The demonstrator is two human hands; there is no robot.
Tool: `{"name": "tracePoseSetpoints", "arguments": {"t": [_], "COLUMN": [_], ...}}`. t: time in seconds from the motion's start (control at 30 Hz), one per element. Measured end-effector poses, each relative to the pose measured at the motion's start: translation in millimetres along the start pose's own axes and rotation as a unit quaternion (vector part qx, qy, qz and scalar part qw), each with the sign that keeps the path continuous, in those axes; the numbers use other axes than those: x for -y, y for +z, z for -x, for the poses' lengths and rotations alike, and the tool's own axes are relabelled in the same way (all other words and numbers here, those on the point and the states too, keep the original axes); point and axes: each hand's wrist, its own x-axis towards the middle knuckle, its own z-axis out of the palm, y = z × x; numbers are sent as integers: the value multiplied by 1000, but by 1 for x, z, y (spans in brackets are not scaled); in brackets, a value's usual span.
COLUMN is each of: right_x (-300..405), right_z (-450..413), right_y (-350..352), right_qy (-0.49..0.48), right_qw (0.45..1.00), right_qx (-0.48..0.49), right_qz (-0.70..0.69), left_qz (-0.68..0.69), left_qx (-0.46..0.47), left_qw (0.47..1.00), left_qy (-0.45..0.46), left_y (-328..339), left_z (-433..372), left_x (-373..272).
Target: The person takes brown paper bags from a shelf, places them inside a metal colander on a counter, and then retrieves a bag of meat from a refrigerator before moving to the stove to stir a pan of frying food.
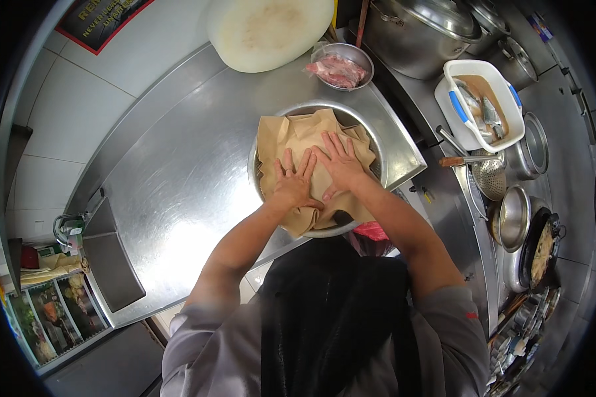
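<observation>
Both palms lie flat on crumpled brown paper that covers the inside of a round perforated metal colander or bowl at the steel counter's near edge. My left hand, with a ring on one finger, presses on the paper's left part with spread fingers. Beside it, my right hand rests on the right part, its fingers also apart. Neither hand grips anything. What is beneath the paper is hidden. Just behind the vessel stands a metal bowl with raw meat in clear plastic.
A round pale chopping board lies on the steel counter. At right are a white tub of fish pieces in brownish liquid, a perforated skimmer, a metal bowl and a large lidded pot. A sink is at left.
</observation>
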Motion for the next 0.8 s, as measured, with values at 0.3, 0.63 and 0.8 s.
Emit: {"name": "tracePoseSetpoints", "arguments": {"t": [0.3,0.63,0.8], "right_x": [40,22,-11], "right_z": [32,7,1], "right_y": [-3,3,-21], "right_qy": [108,69,40], "right_qw": [976,995,995], "right_qx": [167,47,87], "right_qz": [-93,-55,2], "left_qz": [-37,-31,-23], "left_qx": [25,65,39], "left_qw": [999,997,999], "left_qy": [-20,-28,-25], "left_y": [7,-5,-3], "left_z": [-4,-4,1], "left_x": [7,-2,0]}}
